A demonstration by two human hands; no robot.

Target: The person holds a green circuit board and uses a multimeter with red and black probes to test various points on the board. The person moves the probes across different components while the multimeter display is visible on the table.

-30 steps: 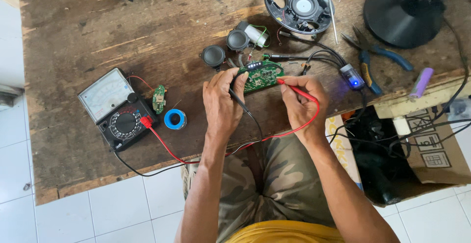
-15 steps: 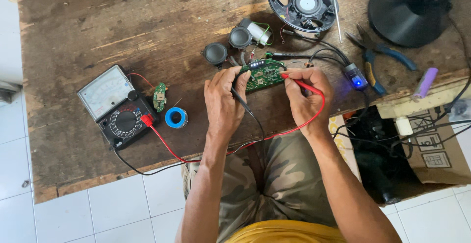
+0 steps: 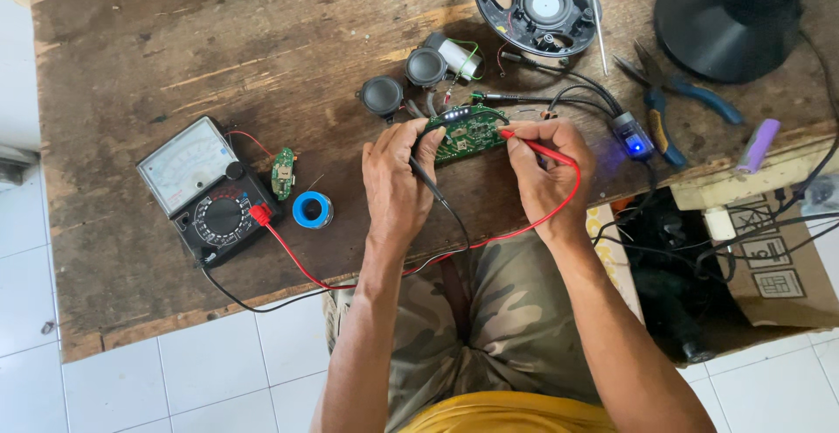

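A green circuit board lies on the worn wooden table in front of me. My left hand holds the black test probe, its tip at the board's left end. My right hand pinches the red test probe, whose tip touches the board's right side. Red and black leads run along the table's front edge to an analogue multimeter at the left.
A small green board and a blue solder reel lie beside the meter. Two small round speakers, a round speaker housing, pliers, a blue-lit adapter and a black stand base lie beyond. A cardboard box stands at the right.
Both hands stay on the probes at the green board; the red probe tip has shifted slightly along it. The view has moved a little.
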